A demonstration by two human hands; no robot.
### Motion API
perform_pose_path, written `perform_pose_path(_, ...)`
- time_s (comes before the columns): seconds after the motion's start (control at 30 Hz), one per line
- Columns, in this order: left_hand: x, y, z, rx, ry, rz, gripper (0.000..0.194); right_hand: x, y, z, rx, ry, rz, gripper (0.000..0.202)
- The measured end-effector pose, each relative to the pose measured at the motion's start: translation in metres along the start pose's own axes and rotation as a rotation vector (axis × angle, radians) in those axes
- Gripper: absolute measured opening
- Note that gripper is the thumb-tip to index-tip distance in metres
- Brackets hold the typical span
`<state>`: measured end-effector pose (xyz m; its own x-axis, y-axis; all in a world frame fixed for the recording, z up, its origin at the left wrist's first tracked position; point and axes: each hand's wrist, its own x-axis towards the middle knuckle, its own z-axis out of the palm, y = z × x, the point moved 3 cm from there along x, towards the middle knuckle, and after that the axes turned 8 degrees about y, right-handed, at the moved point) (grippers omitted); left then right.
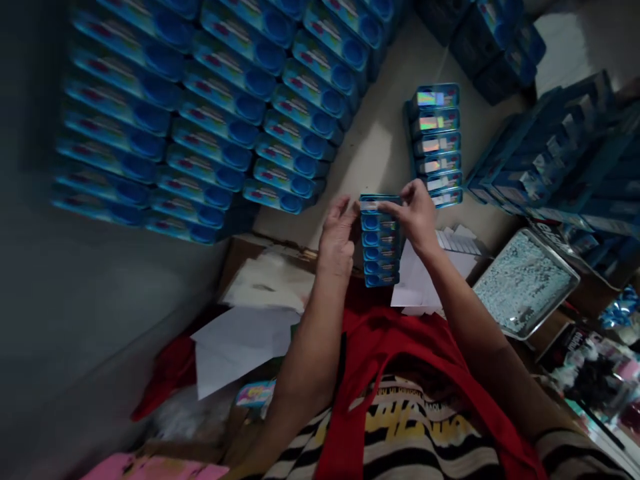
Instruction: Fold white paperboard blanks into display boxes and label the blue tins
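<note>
A row of several blue boxes (381, 253) lies at the table's near edge between my hands. My right hand (418, 215) is over the far end of this row, its fingers pinched at the top box; whether a small piece is between them is too small to tell. At the row's left side is my left hand (340, 230), fingers curled near the top box, and what they hold, if anything, is hidden. Just beyond my right hand stands a second row of blue boxes (437, 143) with shiny stickers on them.
Large stacks of blue boxes (215, 100) fill the left. More stacks (555, 160) stand at the right. White sheets (423, 277) lie beside my right forearm. A clear tray of small pale pieces (525, 283) sits at the right, and papers (245, 340) lie at the lower left.
</note>
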<state>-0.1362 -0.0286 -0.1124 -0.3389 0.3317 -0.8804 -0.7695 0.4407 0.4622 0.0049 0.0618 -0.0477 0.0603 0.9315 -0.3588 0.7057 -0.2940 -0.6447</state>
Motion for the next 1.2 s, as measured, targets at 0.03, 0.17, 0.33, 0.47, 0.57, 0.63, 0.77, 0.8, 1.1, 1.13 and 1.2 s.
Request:
perform_pose_path(0.03, 0.002, -0.003, 0.001, 0.024, 0.017, -0.005, 0.058, -0.001, 0.003, 0.003, 0.033, -0.017, 0.027, 0.037)
perform_pose_path(0.17, -0.020, 0.009, -0.008, 0.322, 0.231, 0.278, 0.035, -0.026, 0.002, -0.008, 0.043, -0.025, -0.042, 0.017)
perform_pose_path(0.33, -0.120, 0.021, 0.016, 0.779, 0.150, 1.188, 0.015, -0.077, 0.051, -0.101, -0.348, 0.204, -0.199, 0.022)
perform_pose_path(0.47, -0.157, -0.048, 0.105, 1.185, -0.486, 1.284, 0.015, -0.106, 0.157, -0.154, -0.484, 0.420, 0.089, 0.031)
perform_pose_path(0.57, -0.146, -0.117, 0.163, 1.625, -0.749, 1.105, 0.035, -0.123, 0.220, -0.140, -0.376, 0.350, 0.203, 0.037)
perform_pose_path(0.63, -0.132, -0.149, 0.180, 1.820, -0.774, 1.030, 0.043, -0.132, 0.240, -0.125, -0.333, 0.314, 0.176, 0.038)
perform_pose_path(0.77, -0.110, -0.172, 0.178, 1.887, -0.746, 1.058, 0.028, -0.134, 0.247, -0.120, -0.397, 0.269, 0.052, 0.038)
perform_pose_path(0.8, -0.106, -0.173, 0.176, 1.879, -0.759, 1.048, 0.024, -0.131, 0.247, -0.124, -0.426, 0.268, 0.033, 0.040)
perform_pose_path(1.1, -0.077, -0.188, 0.180, 1.768, -0.785, 0.924, 0.023, -0.097, 0.253, -0.138, -0.515, 0.092, -0.201, 0.054)
perform_pose_path(1.13, -0.074, -0.188, 0.181, 1.747, -0.773, 0.918, 0.021, -0.099, 0.255, -0.135, -0.504, 0.087, -0.208, 0.056)
perform_pose_path(1.2, -0.070, -0.188, 0.180, 1.696, -0.760, 0.914, 0.018, -0.105, 0.258, -0.131, -0.481, 0.084, -0.222, 0.059)
